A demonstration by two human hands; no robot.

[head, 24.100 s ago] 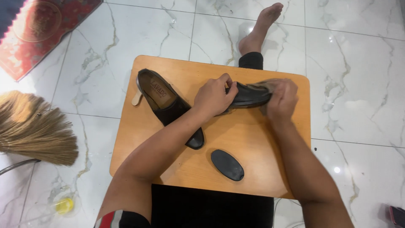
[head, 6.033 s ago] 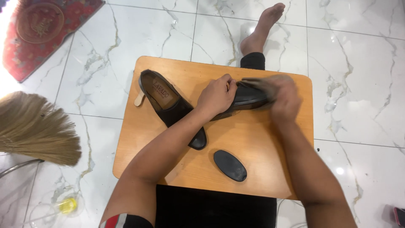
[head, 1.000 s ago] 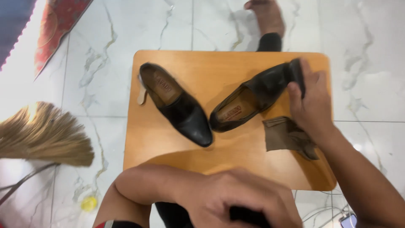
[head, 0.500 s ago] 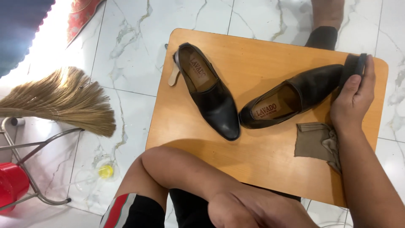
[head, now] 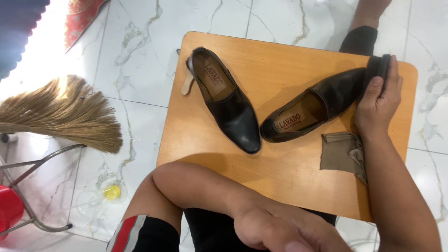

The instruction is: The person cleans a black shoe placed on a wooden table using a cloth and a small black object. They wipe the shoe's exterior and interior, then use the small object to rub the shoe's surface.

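Note:
Two black leather shoes lie on a small wooden table (head: 284,60). The left shoe (head: 228,105) points toward me, and a pale wooden shoehorn (head: 187,84) lies at its heel. The right shoe (head: 317,109) lies diagonally. My right hand (head: 380,100) holds a black oval brush (head: 379,67) against its toe. A brown cloth (head: 343,151) lies on the table beside my right wrist. My left hand (head: 280,231) hangs low over my lap with its fingers curled, and whatever is in it is hidden.
A straw broom (head: 65,114) lies on the marble floor to the left. A red stool (head: 9,210) with a metal frame (head: 42,158) stands at the lower left, near a small yellow object (head: 111,191). A red rug (head: 81,16) is at the top left. My foot (head: 368,7) stretches out beyond the table.
My left hand has left the right shoe and dropped to my lap. The brown cloth now lies on the table. The oval brush that lay on the table is gone from there.

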